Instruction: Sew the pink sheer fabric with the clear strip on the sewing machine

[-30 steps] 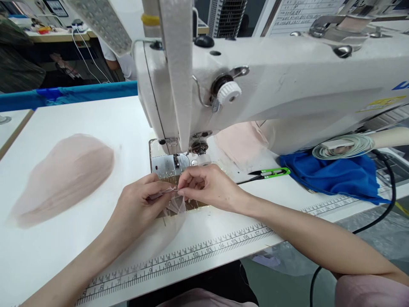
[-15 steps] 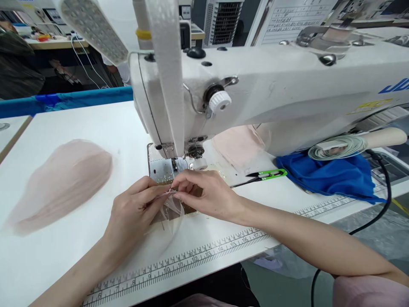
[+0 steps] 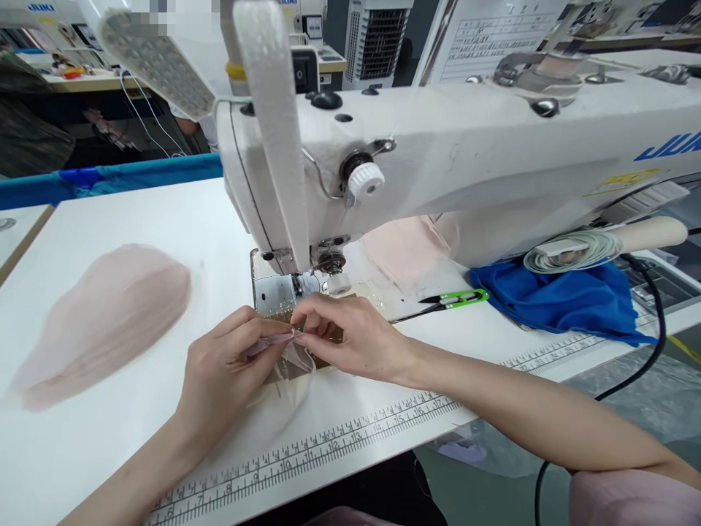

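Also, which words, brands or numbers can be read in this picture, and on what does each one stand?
"JUK", cut by the frame edge: blue letters on the sewing machine arm.
"8" to "17": printed ruler along the table edge.
"JUKI", small: blue on a white machine far left.
Chart sheet behind: too small to read.
Yellow sticker: blurred.

hands: left hand [image 3: 227,365] and right hand [image 3: 350,332] meet at frame centre, fingertips pinching a sheer pink fabric piece [image 3: 293,358]
machine: white sewing machine [image 3: 438,175] just above the hands
left of frame: pink fabric pile [image 3: 104,314] on white table [image 3: 164,219]
right of centre: green thread snips [image 3: 452,298], blue cloth [image 3: 558,303]
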Available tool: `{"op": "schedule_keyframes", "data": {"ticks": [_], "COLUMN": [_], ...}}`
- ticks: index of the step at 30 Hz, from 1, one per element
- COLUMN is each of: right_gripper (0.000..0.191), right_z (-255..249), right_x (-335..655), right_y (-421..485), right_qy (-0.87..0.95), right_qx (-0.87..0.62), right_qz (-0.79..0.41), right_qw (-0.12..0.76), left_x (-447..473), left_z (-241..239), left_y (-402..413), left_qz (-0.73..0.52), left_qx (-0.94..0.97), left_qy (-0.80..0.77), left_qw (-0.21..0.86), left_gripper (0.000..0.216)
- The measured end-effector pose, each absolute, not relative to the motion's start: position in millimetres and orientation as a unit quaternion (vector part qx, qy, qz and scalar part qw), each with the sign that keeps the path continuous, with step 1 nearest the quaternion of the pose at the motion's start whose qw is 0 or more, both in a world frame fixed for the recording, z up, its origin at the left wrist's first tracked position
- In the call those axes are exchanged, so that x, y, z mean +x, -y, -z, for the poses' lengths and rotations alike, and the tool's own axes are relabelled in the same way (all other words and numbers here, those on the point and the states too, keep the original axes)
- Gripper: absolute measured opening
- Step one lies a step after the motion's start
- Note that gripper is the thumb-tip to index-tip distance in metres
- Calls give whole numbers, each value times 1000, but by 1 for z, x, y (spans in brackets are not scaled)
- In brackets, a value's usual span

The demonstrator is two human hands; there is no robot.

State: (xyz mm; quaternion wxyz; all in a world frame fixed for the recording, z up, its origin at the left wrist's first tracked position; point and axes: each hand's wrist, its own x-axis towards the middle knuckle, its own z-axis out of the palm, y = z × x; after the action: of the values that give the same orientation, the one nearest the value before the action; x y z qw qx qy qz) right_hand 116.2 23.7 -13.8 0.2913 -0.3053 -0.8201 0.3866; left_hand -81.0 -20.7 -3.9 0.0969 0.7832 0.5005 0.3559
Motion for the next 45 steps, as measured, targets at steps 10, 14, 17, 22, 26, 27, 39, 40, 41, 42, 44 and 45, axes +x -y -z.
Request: {"op": "schedule_keyframes", "data": {"ticks": [10,14,17,22,26,27,39,40,41,42,44,45], "right_gripper": [5,13,8,5,6,6,9,8,8,8,7,7], "right_z": [16,17,17,18,17,17,16,16,16,17,18,18], "right_x": [116,115,114,114,115,115,117,117,117,117,117,117], "right_y": [-24,-24,-25,-25,-25,-25,-25,-25,-25,-25,-26,-26], "right_qy": [828,820,816,810,812,812,816,815,814,814,812,811], "right_qx": [-282,-299,-294,-293,-286,-284,-272,-273,-274,-275,-276,-276], "right_qz": [-372,-392,-398,-399,-406,-407,-391,-390,-387,-383,-373,-369], "right_qw": [312,290,298,315,307,306,328,331,335,340,354,361], "left_x": [-82,-82,-82,-82,-82,-82,-83,-84,-84,-84,-85,-85], "left_z": [6,7,7,7,6,6,8,8,8,7,7,7], "left_y": [20,20,20,20,20,20,15,14,14,14,13,12], "left_qz": [-371,-376,-376,-378,-380,-381,-348,-344,-338,-329,-313,-308], "left_qx": [767,769,769,753,747,746,749,745,741,737,730,726], "left_qy": [-507,-500,-495,-511,-518,-518,-526,-531,-537,-545,-557,-561], "left_qw": [127,130,147,169,172,174,202,209,217,227,244,252], "left_gripper": [8,7,5,4,4,4,6,6,7,9,12,14]}}
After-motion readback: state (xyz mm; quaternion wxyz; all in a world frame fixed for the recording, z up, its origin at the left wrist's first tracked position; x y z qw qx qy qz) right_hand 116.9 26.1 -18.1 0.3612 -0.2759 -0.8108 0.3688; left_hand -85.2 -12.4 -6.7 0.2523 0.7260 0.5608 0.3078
